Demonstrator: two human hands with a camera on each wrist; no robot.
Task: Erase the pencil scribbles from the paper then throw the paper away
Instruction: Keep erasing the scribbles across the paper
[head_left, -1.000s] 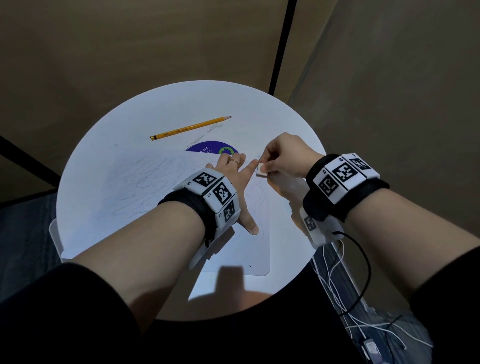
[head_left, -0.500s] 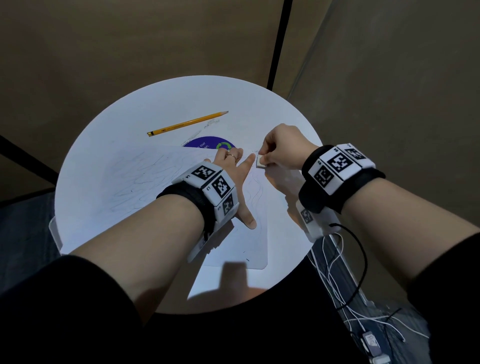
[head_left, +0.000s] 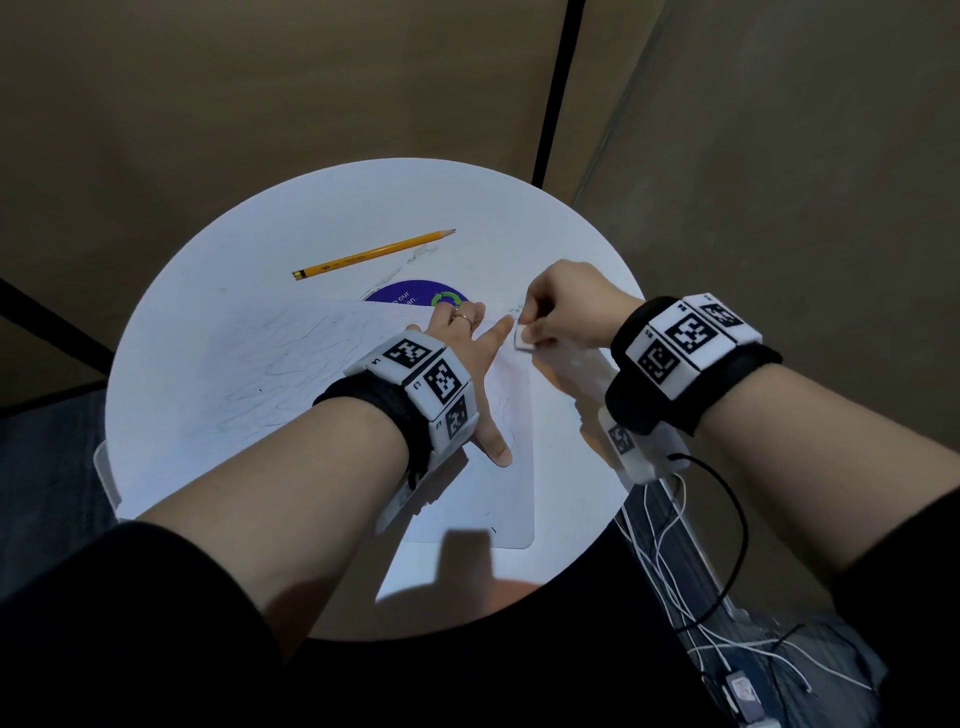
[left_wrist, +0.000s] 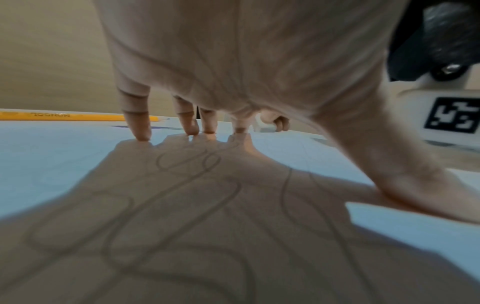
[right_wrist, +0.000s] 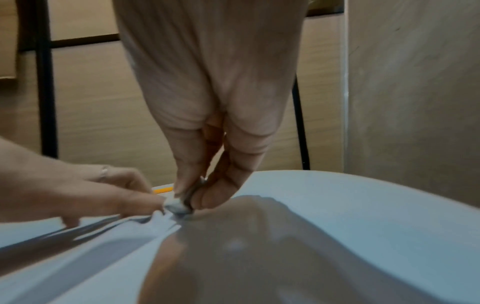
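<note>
The paper (head_left: 291, 384) lay flat on the round white desk (head_left: 332, 218), covering most of its near-left half, with one corner reaching toward the near edge. Faint looping pencil scribbles (head_left: 270, 364) ran across the sheet; in the left wrist view the same scribbles (left_wrist: 197, 185) showed as grey loops under the palm's shadow.

The left hand (head_left: 467, 353) was spread open on the paper, fingers straight and splayed, fingertips (left_wrist: 142, 134) and thumb pressing the sheet down. A ring sat on one finger. The index finger pointed toward the right hand and ended just beside the eraser.

The right hand (head_left: 566, 306) was closed around a small white eraser (head_left: 522, 340), pinching it between thumb and curled fingers. In the right wrist view the eraser (right_wrist: 178, 204) met the paper at its far right edge, where the sheet (right_wrist: 78, 242) was rucked into shallow folds running back toward the left hand (right_wrist: 85, 191).

A yellow pencil (head_left: 374, 254) lay on the bare desk beyond the paper, well apart from both hands, its point toward the right. A round blue sticker (head_left: 415, 293) with a green mark was partly covered by the paper's far edge. White cables (head_left: 670, 566) hung beside the desk on the right. Each wrist carried a black strap with white coded marker blocks.
</note>
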